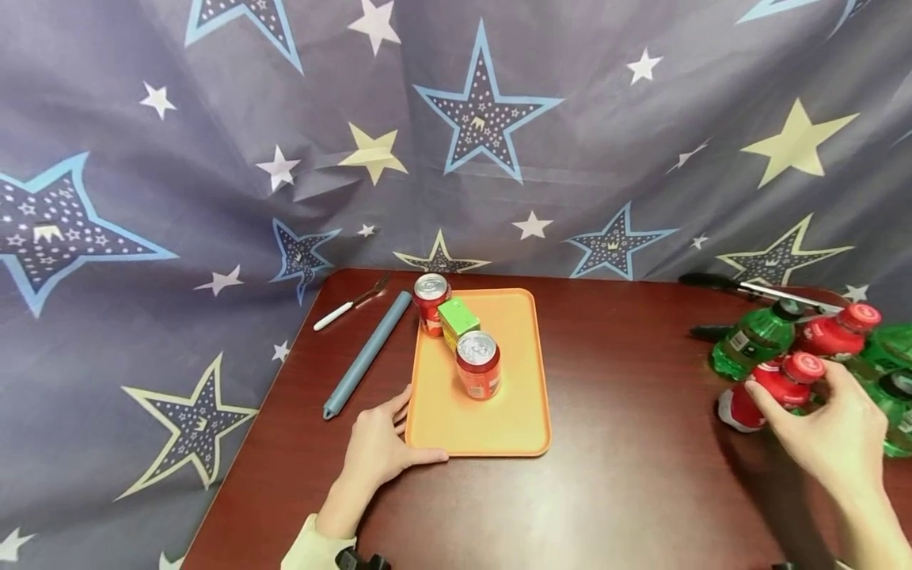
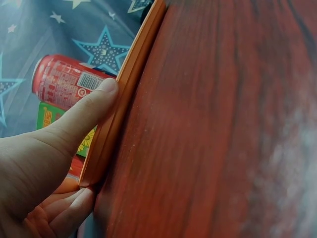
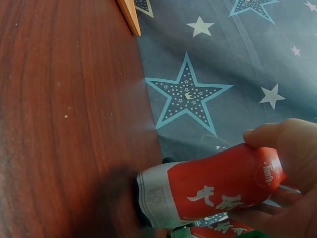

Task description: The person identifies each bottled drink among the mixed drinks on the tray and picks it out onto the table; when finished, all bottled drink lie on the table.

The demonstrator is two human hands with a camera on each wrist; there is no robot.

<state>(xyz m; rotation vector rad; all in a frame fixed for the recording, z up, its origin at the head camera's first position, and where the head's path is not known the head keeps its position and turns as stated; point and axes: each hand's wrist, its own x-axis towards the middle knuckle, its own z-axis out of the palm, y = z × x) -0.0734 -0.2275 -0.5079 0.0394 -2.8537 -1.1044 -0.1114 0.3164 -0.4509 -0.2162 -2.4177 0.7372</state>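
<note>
My left hand grips the near left corner of an orange tray, its thumb along the near rim and its fingers at the left side. Two red drink cans stand on the tray, one at the far left corner and one near the middle. A small green and yellow box sits between them. On the right, my right hand holds a red-labelled bottle near its cap; the bottle leans, its base close over the table.
Beside the held bottle are another red bottle and several green bottles. A knife lies behind them. Left of the tray lie a blue-grey rod and a white-handled fork. A star-patterned cloth hangs behind the table.
</note>
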